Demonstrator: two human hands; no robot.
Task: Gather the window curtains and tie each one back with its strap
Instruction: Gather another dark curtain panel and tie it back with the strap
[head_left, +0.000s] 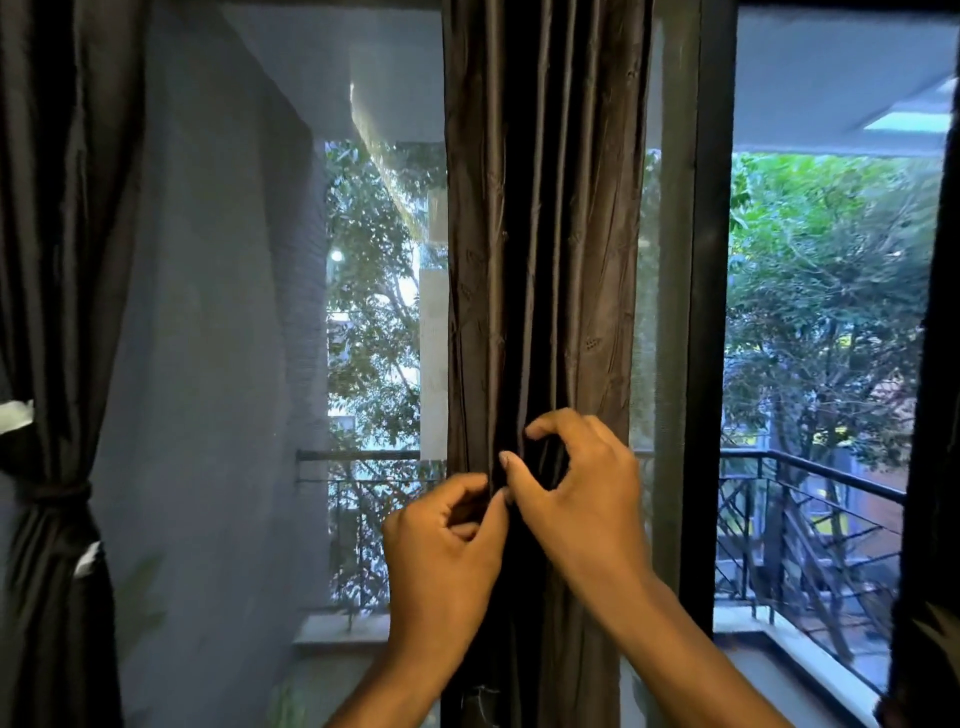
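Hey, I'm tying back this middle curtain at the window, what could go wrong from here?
1. Both hands work close together: the left hand pinches dark material against the middle curtain, and the right hand curls beside it. If either grip slips, the gathered folds may spread again.
2. The strap is hard to tell from the dark fabric, so you might catch a curtain fold in the tie.
3. It may end up at a different height from the left curtain's tie.

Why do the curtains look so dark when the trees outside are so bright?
Head view: daylight comes from behind, so the middle curtain and the tied left curtain are backlit and nearly black; the trees glow bright green; the hands sit in dim shade; the window frame bows from the wide lens.
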